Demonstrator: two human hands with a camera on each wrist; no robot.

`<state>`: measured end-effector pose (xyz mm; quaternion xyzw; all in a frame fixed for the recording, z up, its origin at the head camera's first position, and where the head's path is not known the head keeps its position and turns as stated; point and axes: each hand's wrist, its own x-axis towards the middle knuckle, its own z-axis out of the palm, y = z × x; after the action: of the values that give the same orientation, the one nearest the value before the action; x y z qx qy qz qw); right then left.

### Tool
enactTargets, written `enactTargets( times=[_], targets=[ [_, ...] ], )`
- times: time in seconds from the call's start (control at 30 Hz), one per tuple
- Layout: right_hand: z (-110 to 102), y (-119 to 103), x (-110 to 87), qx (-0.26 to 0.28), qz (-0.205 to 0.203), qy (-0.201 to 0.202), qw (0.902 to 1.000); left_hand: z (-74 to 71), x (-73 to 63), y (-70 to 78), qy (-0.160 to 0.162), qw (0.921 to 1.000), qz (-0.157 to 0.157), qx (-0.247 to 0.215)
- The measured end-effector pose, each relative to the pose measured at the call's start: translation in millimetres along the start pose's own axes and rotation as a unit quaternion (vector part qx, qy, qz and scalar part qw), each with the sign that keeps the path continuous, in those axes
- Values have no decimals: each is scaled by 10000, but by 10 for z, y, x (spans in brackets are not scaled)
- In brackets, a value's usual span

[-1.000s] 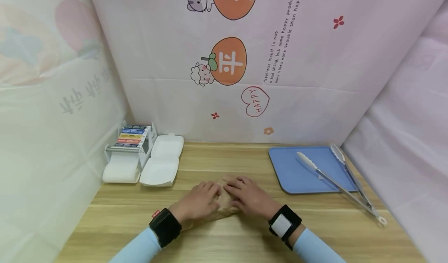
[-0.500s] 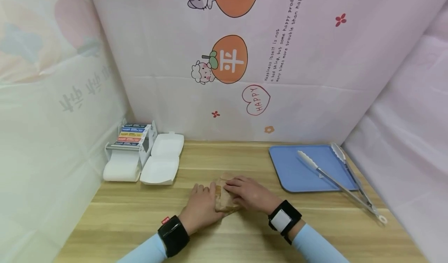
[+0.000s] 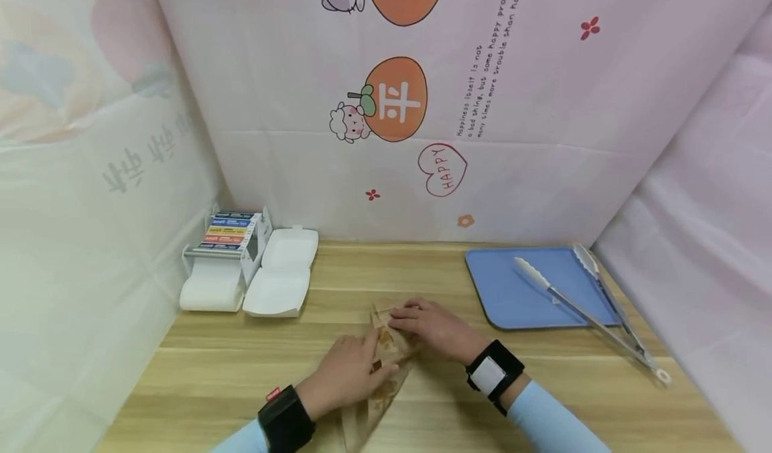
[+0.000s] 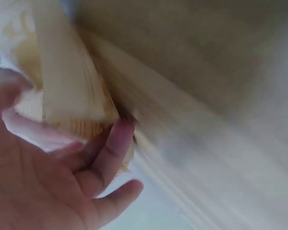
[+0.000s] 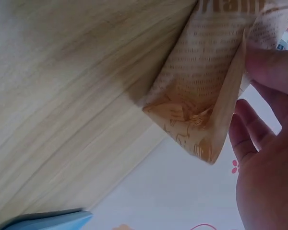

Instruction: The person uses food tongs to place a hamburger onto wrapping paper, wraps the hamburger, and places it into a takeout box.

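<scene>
Pinching printed brown paper with the right grip.
Touching it with the left grip, index finger extended; handling it on the wooden surface between both grips, nearer the camera than the open white box and the blue tray.

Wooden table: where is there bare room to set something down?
The table is bare between the white box and blue tray, beyond the brown paper, and between the left hand and the box. Crowded: the middle, with paper and right hand; the tray, under the tongs; the far left corner, with rack and box.
</scene>
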<state>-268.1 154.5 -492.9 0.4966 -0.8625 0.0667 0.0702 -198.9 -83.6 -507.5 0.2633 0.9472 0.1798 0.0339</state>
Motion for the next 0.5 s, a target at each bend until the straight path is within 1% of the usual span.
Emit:
enactTargets(
  times=[0.07, 0.13, 0.2, 0.23, 0.3, 0.37, 0.43, 0.5],
  targets=[
    [13, 8, -10, -140, -92, 108, 9998, -42, -69, -31, -274, 9982, 98, -520],
    [20, 13, -23, -236, -146, 176, 9995, -68, -137, -80, -467, 9950, 255, -850],
    [24, 17, -35, -199, -110, 149, 9996, -67, -197, -143, -590, 9923, 505, -964],
    [23, 18, -41, -141, -74, 109, 9998, -58, -229, -174, -576, 9916, 681, -935],
    [24, 21, -52, -39, 23, 3, 10000, -33, -296, -233, -452, 9905, 1080, -720],
    [22, 21, -61, 66, 125, -106, 9998, 0, -353, -284, -238, 9877, 1493, -400],
    [21, 21, -68, 86, 175, -184, 9996, 23, -395, -316, 47, 9818, 1898, 43],
    [22, 21, -75, 106, 201, -215, 9995, 32, -421, -334, 267, 9728, 2257, 439]
  ],
)
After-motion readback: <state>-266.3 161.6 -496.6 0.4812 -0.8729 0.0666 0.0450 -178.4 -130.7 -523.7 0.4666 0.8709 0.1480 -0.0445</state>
